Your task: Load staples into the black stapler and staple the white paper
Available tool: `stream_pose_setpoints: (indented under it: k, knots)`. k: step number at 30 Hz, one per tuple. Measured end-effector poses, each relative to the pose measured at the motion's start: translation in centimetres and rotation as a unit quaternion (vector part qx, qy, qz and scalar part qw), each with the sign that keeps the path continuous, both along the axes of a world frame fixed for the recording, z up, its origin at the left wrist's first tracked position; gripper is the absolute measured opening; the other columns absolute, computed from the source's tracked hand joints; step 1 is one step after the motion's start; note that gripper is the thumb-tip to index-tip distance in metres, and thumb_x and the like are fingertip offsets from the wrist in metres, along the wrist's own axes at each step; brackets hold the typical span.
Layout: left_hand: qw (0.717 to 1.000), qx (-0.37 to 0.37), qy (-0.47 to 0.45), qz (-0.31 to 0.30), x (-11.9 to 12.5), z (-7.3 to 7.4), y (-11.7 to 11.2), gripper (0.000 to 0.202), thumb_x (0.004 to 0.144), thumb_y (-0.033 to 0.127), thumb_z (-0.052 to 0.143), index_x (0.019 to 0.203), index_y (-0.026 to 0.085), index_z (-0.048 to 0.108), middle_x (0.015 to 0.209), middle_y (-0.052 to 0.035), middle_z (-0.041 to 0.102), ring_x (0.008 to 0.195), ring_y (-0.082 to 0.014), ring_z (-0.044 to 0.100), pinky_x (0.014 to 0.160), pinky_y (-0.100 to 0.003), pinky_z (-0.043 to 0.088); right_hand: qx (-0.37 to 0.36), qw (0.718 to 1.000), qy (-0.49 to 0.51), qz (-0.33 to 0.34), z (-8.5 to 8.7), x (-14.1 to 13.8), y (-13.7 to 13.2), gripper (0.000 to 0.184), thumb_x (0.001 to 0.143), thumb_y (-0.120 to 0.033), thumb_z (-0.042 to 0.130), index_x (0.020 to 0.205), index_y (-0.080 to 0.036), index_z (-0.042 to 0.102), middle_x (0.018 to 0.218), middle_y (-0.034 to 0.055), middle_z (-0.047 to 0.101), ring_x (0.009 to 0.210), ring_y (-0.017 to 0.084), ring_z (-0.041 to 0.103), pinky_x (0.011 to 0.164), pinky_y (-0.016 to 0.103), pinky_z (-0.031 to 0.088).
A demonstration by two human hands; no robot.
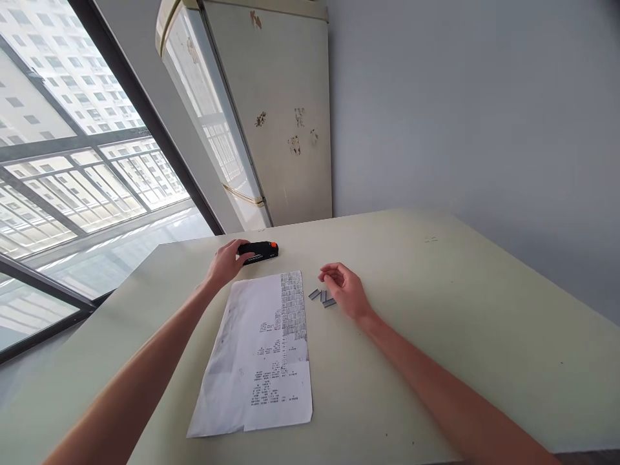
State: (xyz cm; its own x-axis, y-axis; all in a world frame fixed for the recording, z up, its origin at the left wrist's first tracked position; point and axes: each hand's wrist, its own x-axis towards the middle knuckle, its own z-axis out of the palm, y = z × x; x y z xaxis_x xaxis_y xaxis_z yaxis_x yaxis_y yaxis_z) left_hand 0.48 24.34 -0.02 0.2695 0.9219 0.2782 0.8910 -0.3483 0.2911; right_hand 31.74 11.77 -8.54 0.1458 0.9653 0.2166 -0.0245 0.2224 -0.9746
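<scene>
My left hand [227,263] is wrapped around the rear end of a black stapler [264,250] with an orange-red tip, which lies on the table beyond the paper. Several strips of staples [324,297] lie loose on the table, right of the paper's upper corner. Just over them is my right hand [345,289], its fingers curled in and the thumb close to the fingertips. Whatever may be between those fingertips is too small to make out. Between my arms lie printed sheets of paper [261,355], creased, with rows of staples or line marks along the upper right edge.
The pale table [436,336] stretches to a grey wall [460,97] on the right. Behind its far edge stands a worn white refrigerator [290,77]. A dark-framed window [72,129] is on the left.
</scene>
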Motion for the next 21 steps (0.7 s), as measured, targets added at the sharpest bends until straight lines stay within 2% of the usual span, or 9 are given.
stream_pose_setpoints:
  k: [4, 6, 9, 12, 15, 18, 21]
  knots:
    - [0.999, 0.026, -0.032, -0.028, 2.7, 1.6, -2.7, 0.039, 0.1, 0.051, 0.054, 0.126, 0.022, 0.062, 0.122, -0.0093, 0.072, 0.09, -0.024, 0.067, 0.084, -0.039, 0.054, -0.008, 0.999, 0.026, -0.032, -0.2, 1.6, 1.2, 0.024, 0.087, -0.04, 0.067, 0.102, -0.021, 0.066, 0.097, 0.0066, 0.075, 0.094, 0.021, 0.073, 0.095, 0.043, 0.057]
    - [0.997, 0.023, -0.043, -0.06, 5.3, 2.3, -4.4, 0.04, 0.1, 0.053, 0.056, 0.126, 0.023, 0.062, 0.121, -0.0077, 0.072, 0.086, -0.022, 0.068, 0.081, -0.037, 0.055, -0.016, 0.998, 0.042, -0.042, -0.2, 2.8, 1.8, 0.029, 0.087, -0.044, 0.067, 0.105, -0.02, 0.064, 0.097, 0.0067, 0.075, 0.092, 0.021, 0.072, 0.095, 0.043, 0.057]
    - [0.986, 0.01, -0.071, -0.152, 10.1, 2.6, -7.5, 0.033, 0.101, 0.049, 0.059, 0.12, 0.023, 0.063, 0.112, -0.007, 0.074, 0.091, -0.0239, 0.069, 0.081, -0.038, 0.055, -0.029, 0.997, 0.059, -0.044, -0.2, 4.9, 2.0, 0.038, 0.086, -0.051, 0.068, 0.107, -0.02, 0.063, 0.098, 0.0065, 0.075, 0.09, 0.02, 0.072, 0.094, 0.042, 0.057]
    - [0.971, -0.007, -0.108, -0.212, 15.0, 1.8, -10.8, 0.025, 0.101, 0.043, 0.06, 0.114, 0.022, 0.064, 0.108, -0.0068, 0.073, 0.091, -0.0234, 0.068, 0.081, -0.038, 0.054, -0.048, 0.996, 0.067, -0.018, 0.2, 7.4, 0.9, 0.045, 0.088, -0.061, 0.067, 0.107, -0.021, 0.066, 0.102, 0.0073, 0.076, 0.095, 0.022, 0.072, 0.09, 0.039, 0.058]
    - [0.963, -0.047, -0.116, -0.238, 18.5, 0.3, -13.6, 0.02, 0.1, 0.04, 0.061, 0.112, 0.024, 0.062, 0.109, -0.006, 0.073, 0.085, -0.0219, 0.067, 0.075, -0.037, 0.052, -0.077, 0.994, 0.074, 0.036, 0.8, 10.0, -1.2, 0.051, 0.091, -0.068, 0.063, 0.106, -0.02, 0.071, 0.104, 0.0097, 0.078, 0.098, 0.025, 0.073, 0.085, 0.038, 0.06]
    - [0.962, -0.076, -0.11, -0.239, 20.0, -1.2, -15.2, 0.018, 0.102, 0.04, 0.059, 0.113, 0.025, 0.06, 0.109, -0.0053, 0.071, 0.077, -0.0203, 0.065, 0.068, -0.036, 0.05, -0.108, 0.981, 0.126, 0.101, 1.5, 11.9, -3.0, 0.049, 0.094, -0.067, 0.063, 0.107, -0.021, 0.073, 0.109, 0.0104, 0.078, 0.103, 0.026, 0.074, 0.09, 0.039, 0.061]
    - [0.962, -0.081, -0.111, -0.238, 20.3, -2.7, -15.6, 0.019, 0.104, 0.041, 0.056, 0.115, 0.026, 0.057, 0.109, -0.0053, 0.07, 0.073, -0.0194, 0.063, 0.067, -0.036, 0.05, -0.113, 0.974, 0.152, 0.122, 1.7, 12.6, -3.6, 0.039, 0.095, -0.059, 0.065, 0.105, -0.022, 0.073, 0.11, 0.0077, 0.077, 0.102, 0.024, 0.073, 0.097, 0.04, 0.059]
